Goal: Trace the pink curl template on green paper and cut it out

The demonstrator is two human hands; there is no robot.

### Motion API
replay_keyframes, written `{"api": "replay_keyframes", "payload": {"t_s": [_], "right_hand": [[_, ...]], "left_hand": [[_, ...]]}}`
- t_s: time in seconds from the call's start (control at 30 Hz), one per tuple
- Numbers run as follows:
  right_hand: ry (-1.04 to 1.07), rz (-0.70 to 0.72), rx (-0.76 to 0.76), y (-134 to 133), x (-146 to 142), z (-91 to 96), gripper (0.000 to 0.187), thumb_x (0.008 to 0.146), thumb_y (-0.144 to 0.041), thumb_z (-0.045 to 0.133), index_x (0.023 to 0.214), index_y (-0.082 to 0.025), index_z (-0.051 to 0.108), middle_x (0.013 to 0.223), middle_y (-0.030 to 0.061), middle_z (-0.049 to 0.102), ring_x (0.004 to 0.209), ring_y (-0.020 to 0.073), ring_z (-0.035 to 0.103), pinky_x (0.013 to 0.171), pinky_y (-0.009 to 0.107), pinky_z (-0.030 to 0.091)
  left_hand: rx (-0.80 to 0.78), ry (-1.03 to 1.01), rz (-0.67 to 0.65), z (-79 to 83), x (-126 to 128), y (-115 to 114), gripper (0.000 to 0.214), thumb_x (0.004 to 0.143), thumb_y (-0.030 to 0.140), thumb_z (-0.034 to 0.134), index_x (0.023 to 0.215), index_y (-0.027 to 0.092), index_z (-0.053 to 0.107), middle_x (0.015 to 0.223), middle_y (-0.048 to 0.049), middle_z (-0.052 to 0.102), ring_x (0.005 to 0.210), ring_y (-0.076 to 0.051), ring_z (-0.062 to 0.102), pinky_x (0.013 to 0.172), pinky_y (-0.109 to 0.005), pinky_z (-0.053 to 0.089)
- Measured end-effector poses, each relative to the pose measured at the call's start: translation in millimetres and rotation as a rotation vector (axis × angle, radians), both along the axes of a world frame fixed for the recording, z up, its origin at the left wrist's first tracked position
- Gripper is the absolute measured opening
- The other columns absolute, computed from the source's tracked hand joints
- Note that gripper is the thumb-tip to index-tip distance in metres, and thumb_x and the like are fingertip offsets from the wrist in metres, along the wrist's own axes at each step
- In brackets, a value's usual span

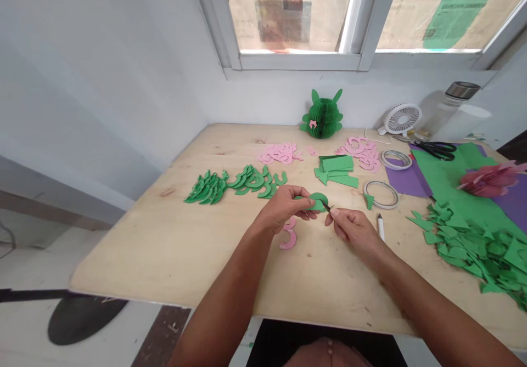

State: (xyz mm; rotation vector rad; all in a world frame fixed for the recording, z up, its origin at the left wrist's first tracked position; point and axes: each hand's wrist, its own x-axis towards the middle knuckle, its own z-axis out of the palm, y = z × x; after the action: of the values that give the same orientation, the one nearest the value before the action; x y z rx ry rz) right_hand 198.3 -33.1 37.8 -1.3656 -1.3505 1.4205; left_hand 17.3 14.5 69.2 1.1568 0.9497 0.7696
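Above the middle of the table, my left hand [287, 208] pinches a curved green foam piece [318, 201] between thumb and fingers. My right hand [353, 227] is closed around a small tool with a thin dark pointed tip [326, 206]. That tip meets the right edge of the green piece; the tool's handle is hidden in my fingers. Just below my left hand lies a pink curvy cutout [289, 236], partly covered by it. Left of my hands are overlapping green curved cutouts [253, 180] and a pile of green jagged cutouts [207, 186].
Pink cutouts [281, 153], green strips [336, 169] and a green paper figure [323, 117] lie farther back. At right are tape rolls [382, 194], a white marker [381, 227], black-handled scissors [435, 149], green scraps [473, 246], a small fan [402, 119] and a bottle [447, 112].
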Motion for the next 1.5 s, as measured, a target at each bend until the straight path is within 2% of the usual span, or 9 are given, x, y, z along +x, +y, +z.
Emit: {"api": "replay_keyframes", "payload": {"t_s": [0.27,0.43,0.6,1.17,1.27,1.37,1.5], "right_hand": [[0.044,-0.075,-0.026,2.4,-1.1,-2.1,0.046,0.081,-0.058,0.049,0.069,-0.016,0.059,0.042,-0.0077,0.032,0.039,0.0071,0.021,0.041,0.024,0.014],[0.059,-0.072,-0.013,3.1,-0.5,-4.3,0.046,0.081,-0.058,0.049,0.067,-0.016,0.059,0.041,-0.0077,0.032,0.039,0.0072,0.02,0.041,0.024,0.014],[0.067,-0.083,-0.011,3.3,0.7,-6.7,0.045,0.08,-0.059,0.05,0.066,-0.016,0.059,0.041,-0.0072,0.033,0.04,0.0076,0.022,0.041,0.023,0.015],[0.077,-0.031,-0.01,1.9,1.3,-3.2,0.041,0.081,-0.054,0.051,0.071,-0.015,0.062,0.045,-0.0067,0.034,0.041,0.0077,0.023,0.041,0.024,0.015],[0.083,-0.076,0.038,3.0,5.7,2.0,0.04,0.081,-0.053,0.052,0.071,-0.015,0.062,0.045,-0.0067,0.033,0.041,0.0075,0.023,0.041,0.024,0.015],[0.082,-0.184,0.031,5.1,9.1,5.9,0.037,0.075,-0.053,0.059,0.072,-0.016,0.06,0.044,-0.0082,0.03,0.041,0.0069,0.02,0.041,0.025,0.012],[0.1,-0.295,0.056,7.1,7.6,7.1,0.037,0.068,-0.051,0.068,0.076,-0.016,0.06,0.046,-0.009,0.028,0.042,0.0065,0.019,0.043,0.025,0.011]], "left_hand": [[-0.013,-0.019,-0.023,-0.6,0.2,0.9,0.019,0.066,0.029,0.071,0.067,0.014,0.058,0.059,-0.0033,0.065,0.056,-0.013,0.063,0.056,-0.023,0.049],[-0.03,-0.022,-0.042,-2.0,0.4,1.7,0.019,0.064,0.027,0.072,0.068,0.014,0.059,0.059,-0.0041,0.066,0.052,-0.012,0.061,0.052,-0.022,0.046],[-0.024,-0.024,0.013,-1.7,1.9,0.6,0.016,0.062,0.021,0.069,0.072,0.014,0.059,0.058,-0.0023,0.064,0.048,-0.01,0.058,0.046,-0.019,0.041],[-0.02,-0.039,0.107,-3.5,0.2,2.7,0.02,0.061,0.025,0.071,0.07,0.014,0.056,0.053,0.0002,0.061,0.042,-0.008,0.051,0.044,-0.02,0.038],[-0.02,-0.039,0.127,-2.9,-1.1,2.8,0.021,0.061,0.024,0.071,0.071,0.014,0.055,0.053,-0.0001,0.061,0.042,-0.008,0.051,0.042,-0.02,0.038],[-0.016,-0.035,0.13,-2.5,-0.7,2.2,0.021,0.06,0.024,0.071,0.07,0.014,0.056,0.053,-0.0001,0.06,0.042,-0.008,0.051,0.043,-0.02,0.038],[-0.005,0.009,0.056,-4.1,4.6,-0.5,0.016,0.06,0.023,0.069,0.068,0.015,0.058,0.05,0.0005,0.059,0.041,-0.008,0.05,0.042,-0.02,0.038]]}}
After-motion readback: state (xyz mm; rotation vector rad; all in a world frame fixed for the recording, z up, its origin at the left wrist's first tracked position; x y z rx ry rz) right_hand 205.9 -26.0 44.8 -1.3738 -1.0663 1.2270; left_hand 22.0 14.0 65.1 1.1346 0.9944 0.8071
